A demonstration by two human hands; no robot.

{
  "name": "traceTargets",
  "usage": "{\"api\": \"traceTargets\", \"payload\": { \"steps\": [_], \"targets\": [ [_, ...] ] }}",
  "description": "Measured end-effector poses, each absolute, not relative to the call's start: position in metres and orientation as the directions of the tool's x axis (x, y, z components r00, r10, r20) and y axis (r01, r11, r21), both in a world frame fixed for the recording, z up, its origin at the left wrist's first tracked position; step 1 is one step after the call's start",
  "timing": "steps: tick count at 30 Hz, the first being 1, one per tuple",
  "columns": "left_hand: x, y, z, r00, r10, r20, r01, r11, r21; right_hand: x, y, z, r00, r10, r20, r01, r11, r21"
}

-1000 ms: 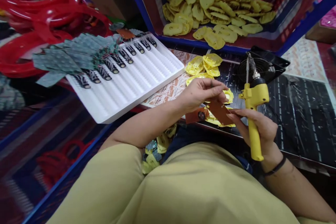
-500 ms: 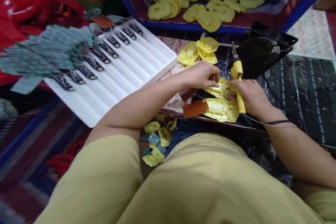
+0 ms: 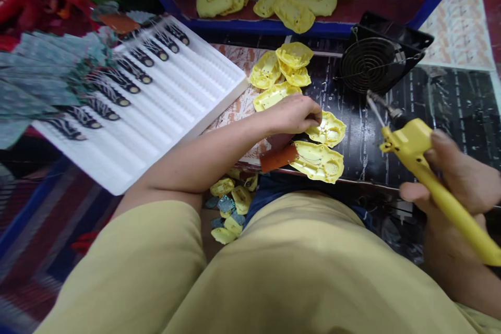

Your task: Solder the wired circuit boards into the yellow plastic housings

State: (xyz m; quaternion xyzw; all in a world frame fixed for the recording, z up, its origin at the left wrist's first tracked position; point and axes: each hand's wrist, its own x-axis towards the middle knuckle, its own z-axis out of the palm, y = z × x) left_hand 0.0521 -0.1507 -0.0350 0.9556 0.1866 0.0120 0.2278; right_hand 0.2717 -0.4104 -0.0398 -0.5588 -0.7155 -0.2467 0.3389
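Note:
My right hand (image 3: 465, 172) grips a yellow soldering gun (image 3: 413, 141), its metal tip and thin feed tube pointing up and left toward the fan. My left hand (image 3: 295, 114) is closed in a pinch over the left end of a yellow plastic shell (image 3: 331, 129); whatever lies between its fingertips is hidden. Just below, a second yellow shell (image 3: 321, 163) lies open side up with thin wires inside. An orange-brown board (image 3: 278, 158) overlaps that shell's left end. Beyond my left hand lie several more yellow shells (image 3: 294, 56).
A white ridged foam tray (image 3: 188, 94) on the left bears wired black parts and greenish boards (image 3: 43, 68). A black fan (image 3: 370, 65) stands at the back right. Behind is a blue-rimmed crate (image 3: 250, 26) of yellow shells. More shells (image 3: 241, 198) lie below the bench edge.
My right hand has drawn the soldering gun away from the shells, right and toward me, tilting it over to the left. My left hand stays pinched at the upper shell. The view has shifted slightly.

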Motion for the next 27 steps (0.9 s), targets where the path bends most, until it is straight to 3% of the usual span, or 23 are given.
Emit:
{"api": "traceTargets", "payload": {
  "steps": [3, 7, 12, 20, 27],
  "targets": [
    [0.052, -0.153, -0.038, 0.914, 0.4, -0.071, 0.389, -0.812, 0.436, 0.272, -0.422, -0.053, 0.016, 0.641, 0.767, 0.984, 0.127, -0.127],
    [0.053, -0.153, -0.043, 0.91, 0.406, -0.083, 0.403, -0.82, 0.406, 0.257, -0.421, -0.077, 0.18, 0.604, 0.776, 0.887, 0.241, -0.393],
    [0.054, -0.15, -0.044, 0.92, 0.386, -0.069, 0.379, -0.83, 0.409, 0.241, -0.418, -0.084, 0.271, 0.64, 0.719, 0.801, 0.264, -0.537],
    [0.055, -0.147, -0.05, 0.917, 0.397, -0.047, 0.373, -0.806, 0.46, 0.24, -0.415, -0.081, 0.194, 0.733, 0.652, 0.889, 0.149, -0.432],
    [0.056, -0.15, -0.048, 0.912, 0.406, -0.065, 0.388, -0.799, 0.46, 0.243, -0.411, -0.079, 0.126, 0.724, 0.678, 0.866, 0.253, -0.431]
  ]
}}
